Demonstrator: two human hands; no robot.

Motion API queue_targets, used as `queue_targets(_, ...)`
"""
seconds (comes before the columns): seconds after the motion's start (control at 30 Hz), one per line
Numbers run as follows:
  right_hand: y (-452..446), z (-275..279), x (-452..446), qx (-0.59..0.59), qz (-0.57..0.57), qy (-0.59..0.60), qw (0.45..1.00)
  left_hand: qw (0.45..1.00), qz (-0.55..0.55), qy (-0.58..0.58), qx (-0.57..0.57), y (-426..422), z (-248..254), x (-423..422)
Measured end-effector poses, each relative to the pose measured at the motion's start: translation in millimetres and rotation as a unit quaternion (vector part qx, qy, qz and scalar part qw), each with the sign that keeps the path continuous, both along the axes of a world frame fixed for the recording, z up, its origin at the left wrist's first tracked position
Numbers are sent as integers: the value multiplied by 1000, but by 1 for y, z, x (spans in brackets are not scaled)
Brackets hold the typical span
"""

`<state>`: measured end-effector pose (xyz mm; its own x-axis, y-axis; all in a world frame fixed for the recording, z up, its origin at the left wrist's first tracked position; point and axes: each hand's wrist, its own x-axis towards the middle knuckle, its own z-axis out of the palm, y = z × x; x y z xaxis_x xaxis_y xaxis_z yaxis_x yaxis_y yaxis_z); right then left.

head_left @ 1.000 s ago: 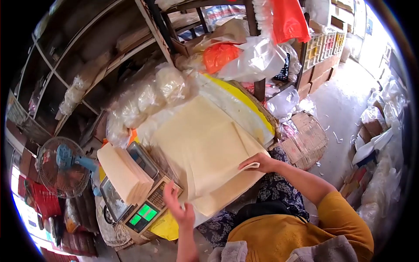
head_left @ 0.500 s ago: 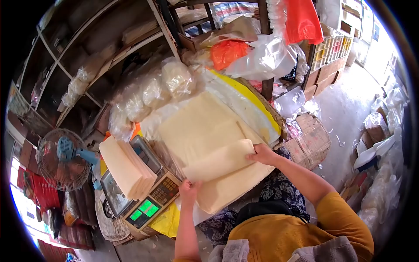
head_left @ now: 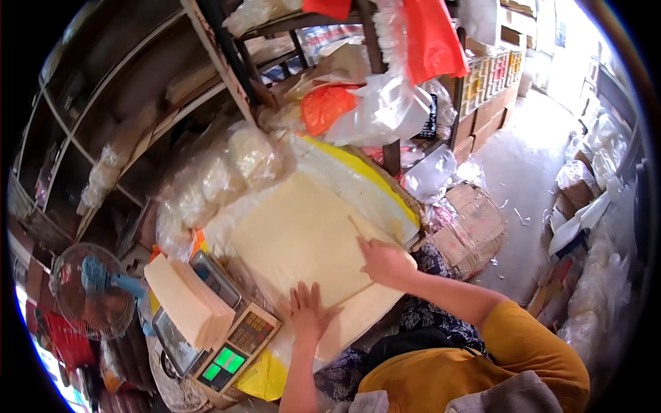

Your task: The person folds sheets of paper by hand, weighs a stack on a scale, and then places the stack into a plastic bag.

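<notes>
Pressing spread left hand and open right hand, set apart, onto cream sheet mid-frame, near digital scale lower left.

Shelves are standing at ten o'clock, a fan at eight; bright light is flooding in at two o'clock, grey floor shining below.
</notes>
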<state>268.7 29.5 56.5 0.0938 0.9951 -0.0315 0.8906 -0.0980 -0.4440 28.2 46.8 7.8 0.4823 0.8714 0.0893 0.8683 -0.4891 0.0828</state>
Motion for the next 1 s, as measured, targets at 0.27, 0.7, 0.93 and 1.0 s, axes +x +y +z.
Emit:
queue_targets(0.27,8,-10,29,7,266,-116,957,997,-78,19,-11,26,-5,-25)
queue_targets(0.7,-31,-45,60,-10,93,198,976,800,102,-513,-294,-1,15,-72)
queue_targets(0.93,10,-38,43,-1,-54,124,991,792,188,-561,-153,22,-16,-42)
queue_targets(1.0,20,-36,33,3,-110,148,983,807,212,-532,-142,24,-8,-29)
